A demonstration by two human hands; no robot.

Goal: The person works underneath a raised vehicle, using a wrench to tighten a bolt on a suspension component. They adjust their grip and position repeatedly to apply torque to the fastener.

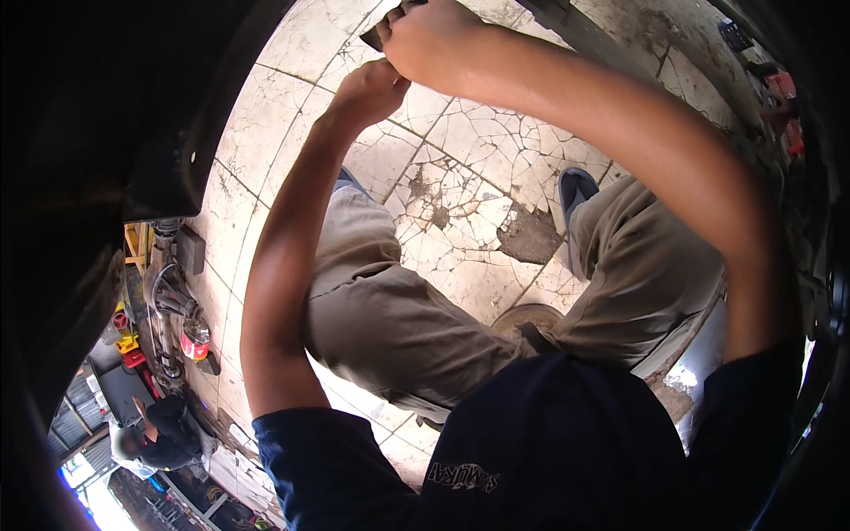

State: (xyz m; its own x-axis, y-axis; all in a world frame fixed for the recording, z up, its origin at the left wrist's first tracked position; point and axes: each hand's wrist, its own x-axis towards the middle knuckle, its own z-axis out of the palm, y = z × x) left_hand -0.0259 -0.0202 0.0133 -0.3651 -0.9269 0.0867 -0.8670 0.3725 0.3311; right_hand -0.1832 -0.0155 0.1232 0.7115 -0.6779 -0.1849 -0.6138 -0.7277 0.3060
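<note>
Both my arms reach out to the top of the view. My right hand (431,44) is closed, its fingers curled beside a dark, flat-edged piece (375,38) that I cannot identify; most of it is hidden or cut off by the frame's upper edge. Just below and to the left, my left hand (370,91) is closed too, its knuckles up against the heel of the right one. Whatever it grips, if anything, stays out of sight.
Beneath me is a cracked tile floor (456,234). A large dark body (164,168) looms at left. Beyond it lie a metal axle-like part (164,288) and a red-labelled bottle (195,342). Another person (168,434) sits farther off. Red crates (783,106) stand at right.
</note>
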